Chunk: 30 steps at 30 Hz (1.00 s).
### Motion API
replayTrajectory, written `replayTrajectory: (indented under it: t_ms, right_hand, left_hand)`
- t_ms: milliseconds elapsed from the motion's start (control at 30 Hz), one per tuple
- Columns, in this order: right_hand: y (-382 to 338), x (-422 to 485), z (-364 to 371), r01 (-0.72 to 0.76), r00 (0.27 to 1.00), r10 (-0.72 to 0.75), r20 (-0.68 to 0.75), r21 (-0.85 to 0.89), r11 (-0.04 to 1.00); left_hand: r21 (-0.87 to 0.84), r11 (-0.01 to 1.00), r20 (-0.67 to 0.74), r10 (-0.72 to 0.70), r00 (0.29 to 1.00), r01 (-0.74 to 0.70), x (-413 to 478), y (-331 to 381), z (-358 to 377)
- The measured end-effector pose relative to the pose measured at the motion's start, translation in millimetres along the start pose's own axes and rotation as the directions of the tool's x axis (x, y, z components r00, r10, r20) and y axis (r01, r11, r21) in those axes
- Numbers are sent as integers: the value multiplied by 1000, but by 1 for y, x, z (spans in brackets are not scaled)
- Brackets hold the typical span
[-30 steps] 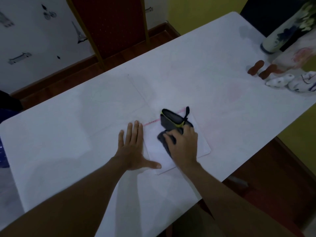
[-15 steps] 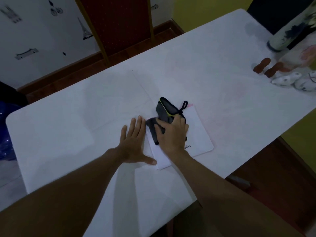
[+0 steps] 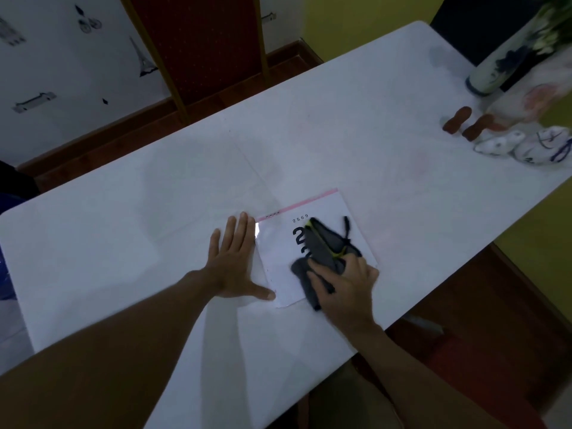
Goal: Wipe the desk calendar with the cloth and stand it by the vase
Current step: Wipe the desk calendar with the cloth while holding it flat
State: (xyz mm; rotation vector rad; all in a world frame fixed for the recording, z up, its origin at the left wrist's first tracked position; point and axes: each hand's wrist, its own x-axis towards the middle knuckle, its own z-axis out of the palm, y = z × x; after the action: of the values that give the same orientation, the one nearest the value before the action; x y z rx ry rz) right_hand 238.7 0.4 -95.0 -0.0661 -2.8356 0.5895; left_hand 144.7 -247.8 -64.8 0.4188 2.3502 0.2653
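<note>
The task was in its first half: the wiping was under way and the standing-up had not begun. The flat white desk calendar with a pink strip along its far edge lay face up near the near edge of the white tabletop, roughly midway along it. The right hand pressed a crumpled dark grey cloth with yellow trim and a black loop onto the calendar's near right part, fingers closed over the bunched fabric. The cloth covered part of the large black numerals printed there. The left hand lay spread flat, palm down, holding nothing. It sat just beside the calendar's left edge, thumb tip touching or nearly touching the near left corner, apparently to steady it.

How much of the page had been wiped could not be judged; the light was dim and no dust or streaks showed.

The white vase with blue painted marks stood at the far right corner of the tabletop, well apart from the calendar. What remained was to finish wiping, then lift the calendar, carry it to that corner and set it upright beside the vase.
</note>
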Motion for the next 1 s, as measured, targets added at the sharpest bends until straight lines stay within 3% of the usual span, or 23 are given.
replayTrajectory:
  t_ms: [100, 200, 267, 333, 400, 433, 567, 767, 900, 1000]
  right_hand:
    - [11, 25, -5, -218, 974, 216, -69, -27, 976]
    - [1, 50, 1, -421, 901, 421, -108, 23, 907]
    - [-17, 47, 8, -376, 921, 379, -89, 41, 926]
    - [-30, 32, 13, -128, 992, 128, -3, 7, 992]
    - [-25, 35, 11, 30, 998, -29, 51, -14, 999]
    - [-18, 47, 10, 14, 999, -13, 47, -27, 1000]
    - [-7, 89, 10, -348, 937, 349, 24, -35, 937]
    - [1, 60, -18, -152, 971, 139, 193, 52, 987]
    - [52, 78, -56, -312, 944, 312, 108, -18, 950]
    - [76, 87, -72, -317, 945, 320, 74, -48, 947]
  left_hand:
    - [-3, 1000, -2, -24, 1000, 24, 1, 2, 0]
    - [-6, 1000, 1, -29, 1000, 29, 1, 3, 1]
    - [1, 999, 4, -39, 999, 39, 1, 4, 0]
    - [10, 999, 16, -46, 999, 46, 2, 5, -1]
    - [15, 999, 30, -45, 999, 45, 2, 6, -1]
    - [16, 999, 29, -46, 999, 45, 2, 6, -1]
    - [10, 998, 19, -57, 998, 57, 2, 7, 0]
    - [-29, 999, 18, -45, 999, 46, -1, 7, -4]
    - [-64, 997, -11, -46, 999, 45, -3, 11, -5]
    - [-75, 997, -16, -35, 999, 34, -3, 13, -4]
